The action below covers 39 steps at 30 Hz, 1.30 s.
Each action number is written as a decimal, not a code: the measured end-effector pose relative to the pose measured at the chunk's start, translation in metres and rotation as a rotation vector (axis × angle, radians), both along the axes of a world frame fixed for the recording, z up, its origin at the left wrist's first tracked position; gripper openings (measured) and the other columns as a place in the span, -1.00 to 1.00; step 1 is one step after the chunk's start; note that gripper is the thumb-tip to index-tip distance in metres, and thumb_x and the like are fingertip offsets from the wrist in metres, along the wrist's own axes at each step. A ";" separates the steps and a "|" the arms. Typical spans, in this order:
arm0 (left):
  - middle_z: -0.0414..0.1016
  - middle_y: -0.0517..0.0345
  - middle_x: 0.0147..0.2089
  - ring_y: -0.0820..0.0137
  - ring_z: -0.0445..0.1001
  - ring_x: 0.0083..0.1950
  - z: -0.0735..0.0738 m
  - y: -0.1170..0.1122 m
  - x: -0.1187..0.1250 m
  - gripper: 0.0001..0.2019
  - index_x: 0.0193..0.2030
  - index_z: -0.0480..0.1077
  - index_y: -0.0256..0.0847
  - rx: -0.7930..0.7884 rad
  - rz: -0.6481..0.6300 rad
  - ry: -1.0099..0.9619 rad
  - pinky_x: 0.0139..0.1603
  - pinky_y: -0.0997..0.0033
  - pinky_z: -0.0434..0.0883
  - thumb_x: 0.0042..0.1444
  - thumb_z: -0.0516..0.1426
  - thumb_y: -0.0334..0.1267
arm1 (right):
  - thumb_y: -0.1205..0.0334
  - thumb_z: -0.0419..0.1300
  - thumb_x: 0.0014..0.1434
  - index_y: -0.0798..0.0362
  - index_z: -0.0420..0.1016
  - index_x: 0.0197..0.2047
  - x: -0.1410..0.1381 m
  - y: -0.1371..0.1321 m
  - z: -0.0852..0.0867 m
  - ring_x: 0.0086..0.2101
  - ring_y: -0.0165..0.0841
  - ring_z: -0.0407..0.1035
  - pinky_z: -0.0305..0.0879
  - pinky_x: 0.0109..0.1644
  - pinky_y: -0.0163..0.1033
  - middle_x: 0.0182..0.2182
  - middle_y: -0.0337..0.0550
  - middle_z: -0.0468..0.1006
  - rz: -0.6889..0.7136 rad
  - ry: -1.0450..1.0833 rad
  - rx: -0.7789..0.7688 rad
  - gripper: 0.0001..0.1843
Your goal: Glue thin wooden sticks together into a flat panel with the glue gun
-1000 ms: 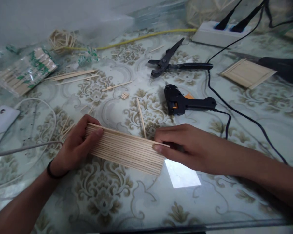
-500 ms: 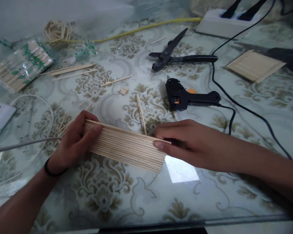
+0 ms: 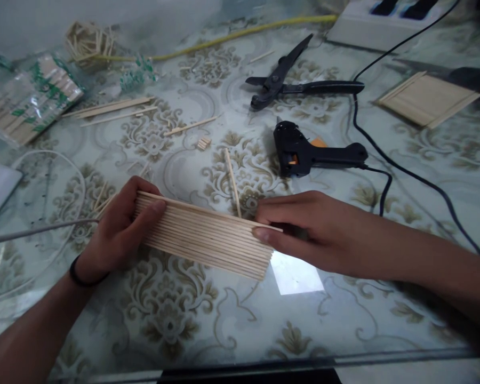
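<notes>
A panel of thin wooden sticks (image 3: pixel 208 240) laid side by side is held up between both hands, tilted down toward the right. My left hand (image 3: pixel 124 229) grips its left end, thumb on the front face and fingers behind. At the upper right corner, my right hand (image 3: pixel 304 229) pinches the top edge between thumb and fingers; a stick end juts a little past the thumb. Just behind the panel lies a single loose stick (image 3: pixel 232 181) on the patterned table. A black glue gun (image 3: pixel 314 152) rests on its side beyond my right hand.
Black cutters (image 3: pixel 288 80) lie behind the glue gun. A square wooden panel (image 3: pixel 430 98) is at the right, near black cables and a power strip (image 3: pixel 380 26). Bagged sticks (image 3: pixel 32 101), loose sticks (image 3: pixel 116 109) and a white device with a cord (image 3: pixel 0 189) occupy the left.
The view has shifted slightly, so the tabletop things sit a little higher in it. Both hands keep the same hold on the stick panel.
</notes>
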<state>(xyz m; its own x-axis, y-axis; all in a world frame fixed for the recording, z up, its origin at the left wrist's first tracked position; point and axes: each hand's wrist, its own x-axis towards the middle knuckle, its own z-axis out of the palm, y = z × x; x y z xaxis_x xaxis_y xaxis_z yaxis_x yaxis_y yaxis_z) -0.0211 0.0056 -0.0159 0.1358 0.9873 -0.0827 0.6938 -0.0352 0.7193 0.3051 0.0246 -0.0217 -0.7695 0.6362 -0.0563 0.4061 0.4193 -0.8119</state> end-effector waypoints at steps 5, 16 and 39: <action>0.44 0.25 -0.34 0.40 0.34 -0.33 0.002 0.000 0.000 -0.74 -0.11 0.39 -0.12 -0.011 0.002 0.020 -0.33 0.34 0.29 0.37 0.15 0.03 | -0.05 0.03 0.50 0.18 0.31 -0.42 0.000 -0.001 0.001 -0.45 -0.67 0.17 0.06 -0.31 -0.45 -0.47 -0.25 0.32 -0.002 -0.009 0.004 -0.45; 0.42 0.27 -0.35 0.42 0.33 -0.34 0.001 0.000 0.001 -0.75 -0.11 0.39 -0.12 0.000 -0.003 0.017 -0.32 0.33 0.26 0.38 0.16 0.02 | -0.06 0.01 0.50 0.19 0.33 -0.43 -0.001 0.000 0.001 -0.46 -0.69 0.16 0.06 -0.33 -0.46 -0.48 -0.25 0.33 -0.007 -0.022 0.012 -0.44; 0.36 0.28 -0.37 0.44 0.28 -0.37 0.001 0.000 0.003 -0.79 -0.12 0.38 -0.13 -0.006 -0.004 -0.035 -0.36 0.36 0.22 0.38 0.17 -0.04 | -0.12 0.02 0.49 0.17 0.32 -0.40 0.001 -0.001 -0.001 -0.47 -0.66 0.17 0.05 -0.34 -0.41 -0.48 -0.24 0.35 -0.005 -0.045 0.011 -0.43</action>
